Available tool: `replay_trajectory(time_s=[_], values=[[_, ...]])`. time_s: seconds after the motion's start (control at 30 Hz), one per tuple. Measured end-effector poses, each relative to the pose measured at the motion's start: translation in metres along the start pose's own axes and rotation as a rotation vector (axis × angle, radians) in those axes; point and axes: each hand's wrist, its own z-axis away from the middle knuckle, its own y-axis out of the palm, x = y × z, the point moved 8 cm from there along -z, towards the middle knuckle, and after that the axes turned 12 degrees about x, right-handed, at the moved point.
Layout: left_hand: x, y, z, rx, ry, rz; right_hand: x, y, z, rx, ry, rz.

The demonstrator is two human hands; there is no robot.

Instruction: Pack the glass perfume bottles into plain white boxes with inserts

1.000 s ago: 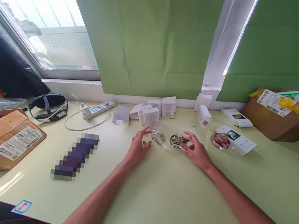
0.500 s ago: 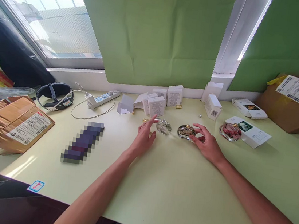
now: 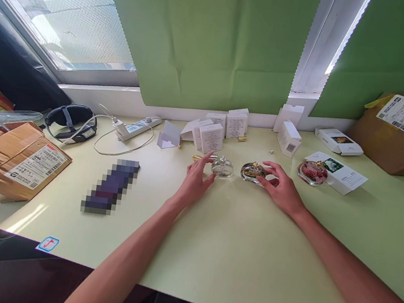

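left hand (image 3: 194,184) beside clear bottle (image 3: 222,167), fingers spread wide | right hand (image 3: 281,191) touching gold bottle (image 3: 253,172), fingers loosely curled | both bottles mid bench (image 3: 233,255), near white boxes (image 3: 223,129)

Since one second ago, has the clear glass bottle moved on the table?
Cannot tell. The clear glass bottle lies just in front of the white box, beside the left hand, as before; the view itself has shifted.

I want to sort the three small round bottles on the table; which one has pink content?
The pink bottle, farthest right beside the flat white box, untouched; the other two look clear and gold.
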Motion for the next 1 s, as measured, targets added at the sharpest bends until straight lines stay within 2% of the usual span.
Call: replay_trajectory(time_s=[0.33, 0.47, 0.57, 0.67, 0.73, 0.77, 0.8, 0.87, 0.9, 0.93, 1.0], values=[[0.0, -0.003, -0.002, -0.043, -0.022, 0.009, 0.005, 0.002, 0.001, 0.015, -0.038, 0.039], [0.003, -0.004, -0.002, -0.044, -0.061, 0.023, 0.035, -0.006, 0.013, -0.062, -0.189, 0.186], [0.004, -0.004, -0.001, -0.043, -0.085, 0.028, 0.067, -0.031, 0.028, -0.212, -0.328, 0.279], [0.005, -0.005, -0.001, -0.044, -0.096, 0.029, 0.077, -0.094, 0.046, -0.556, -0.398, 0.284], [0.005, -0.005, -0.001, -0.042, -0.088, 0.024, 0.06, -0.144, 0.061, -0.824, -0.365, 0.287], [0.005, -0.004, -0.001, -0.04, -0.08, 0.018, 0.044, -0.165, 0.063, -0.88, -0.285, 0.311], [0.005, -0.004, 0.0, -0.04, -0.071, 0.009, 0.024, -0.182, 0.062, -0.871, -0.165, 0.353], [0.003, -0.004, 0.0, -0.046, -0.05, -0.017, -0.022, -0.203, 0.057, -0.737, 0.096, 0.467], [0.002, -0.005, 0.0, -0.051, -0.04, -0.033, -0.047, -0.206, 0.055, -0.625, 0.225, 0.505], [0.001, -0.005, 0.001, -0.056, -0.032, -0.047, -0.072, -0.205, 0.055, -0.522, 0.343, 0.504], [-0.001, -0.005, 0.002, -0.053, -0.026, -0.068, -0.106, -0.196, 0.057, -0.342, 0.462, 0.444]])
